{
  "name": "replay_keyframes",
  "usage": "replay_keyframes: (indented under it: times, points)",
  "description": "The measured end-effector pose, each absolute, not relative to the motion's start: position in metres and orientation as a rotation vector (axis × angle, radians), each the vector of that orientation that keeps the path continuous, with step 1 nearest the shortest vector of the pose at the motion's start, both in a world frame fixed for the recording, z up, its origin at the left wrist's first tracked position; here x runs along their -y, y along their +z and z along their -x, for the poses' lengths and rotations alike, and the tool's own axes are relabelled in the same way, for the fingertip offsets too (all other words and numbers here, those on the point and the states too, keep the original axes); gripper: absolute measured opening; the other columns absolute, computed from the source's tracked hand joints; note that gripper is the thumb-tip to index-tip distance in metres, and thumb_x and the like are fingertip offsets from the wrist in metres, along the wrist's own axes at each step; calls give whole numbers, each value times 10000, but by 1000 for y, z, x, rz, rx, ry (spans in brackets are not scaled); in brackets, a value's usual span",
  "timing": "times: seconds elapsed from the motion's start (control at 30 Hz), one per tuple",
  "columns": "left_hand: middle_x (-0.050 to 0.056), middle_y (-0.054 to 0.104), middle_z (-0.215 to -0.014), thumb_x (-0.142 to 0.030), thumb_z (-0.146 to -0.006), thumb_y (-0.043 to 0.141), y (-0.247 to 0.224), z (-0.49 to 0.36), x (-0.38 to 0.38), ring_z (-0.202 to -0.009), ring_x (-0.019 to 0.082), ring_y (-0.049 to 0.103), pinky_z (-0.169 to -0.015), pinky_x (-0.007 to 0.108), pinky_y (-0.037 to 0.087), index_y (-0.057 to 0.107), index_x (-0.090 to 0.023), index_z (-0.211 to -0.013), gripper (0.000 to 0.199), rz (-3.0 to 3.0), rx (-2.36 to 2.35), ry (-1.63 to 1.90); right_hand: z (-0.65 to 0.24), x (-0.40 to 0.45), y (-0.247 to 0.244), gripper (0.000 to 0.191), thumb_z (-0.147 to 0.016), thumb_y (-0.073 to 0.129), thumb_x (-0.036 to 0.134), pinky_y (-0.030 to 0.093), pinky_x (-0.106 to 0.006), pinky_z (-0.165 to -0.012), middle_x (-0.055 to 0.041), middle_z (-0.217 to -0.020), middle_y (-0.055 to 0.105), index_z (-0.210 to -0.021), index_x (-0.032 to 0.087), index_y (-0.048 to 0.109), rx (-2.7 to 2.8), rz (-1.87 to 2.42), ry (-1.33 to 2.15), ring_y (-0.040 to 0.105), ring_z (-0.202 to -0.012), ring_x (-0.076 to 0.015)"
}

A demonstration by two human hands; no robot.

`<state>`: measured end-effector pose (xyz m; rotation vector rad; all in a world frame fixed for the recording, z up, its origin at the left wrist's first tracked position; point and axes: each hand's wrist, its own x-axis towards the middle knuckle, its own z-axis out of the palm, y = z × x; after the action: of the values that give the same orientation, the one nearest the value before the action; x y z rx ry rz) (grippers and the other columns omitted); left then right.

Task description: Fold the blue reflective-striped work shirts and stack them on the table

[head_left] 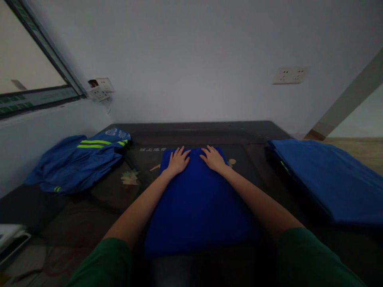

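A folded piece of bright blue cloth (199,203) lies flat on the dark table, its narrow-looking far edge away from me. My left hand (178,160) rests on its far left corner with the fingers spread. On the far right part of the same cloth, my right hand (214,158) lies palm down, fingers apart. Both hands press on the surface without gripping it. Whether the cloth is a garment cannot be told from this side.
A crumpled blue garment (89,159) with yellow-green stripes lies at the left. Folded blue garments (332,177) are stacked at the right edge of the dark table (191,130). A white device (13,239) sits at lower left. Wall sockets (290,75) are on the wall behind.
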<state>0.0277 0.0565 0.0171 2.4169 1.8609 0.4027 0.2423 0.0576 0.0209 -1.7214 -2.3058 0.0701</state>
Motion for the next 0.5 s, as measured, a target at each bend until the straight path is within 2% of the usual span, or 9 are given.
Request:
replay_keyframes:
  times: [0.1,0.23,0.37,0.5]
  points:
    - [32,219,-1572,-465,-967,285,0,-26,-53,-1444,286,170,-1150,518,158,331,-340,-1458,508,-2329,-1924,285,-250,-60,3,584,-974,317,502,212,-451,-1132,-171,-1511,320,-1468,191,342,2348,1783,111,252,-1414,-275]
    - [55,247,-1562,-559,-945,252,-4,-9,-52,-1440,272,194,-1161,494,133,275,-337,-1481,581,-2226,-2047,254,-268,-63,-9,652,-966,257,558,117,-506,-1149,-151,-1535,275,-1485,164,293,2262,1915,93,186,-1437,-261]
    - [100,250,-1555,-607,-923,213,-1,-3,-52,-1447,257,170,-1169,505,77,277,-244,-1491,677,-2105,-2165,245,-277,-65,-11,682,-964,220,569,71,-520,-1153,-129,-1544,258,-1479,130,298,2191,1980,117,136,-1448,-252]
    - [113,240,-1553,-600,-918,203,-4,-4,-54,-1448,253,166,-1173,501,82,318,-158,-1474,719,-2049,-2224,294,-279,-69,-14,710,-959,229,572,84,-490,-1161,-136,-1547,247,-1481,94,284,2200,1964,140,113,-1452,-248]
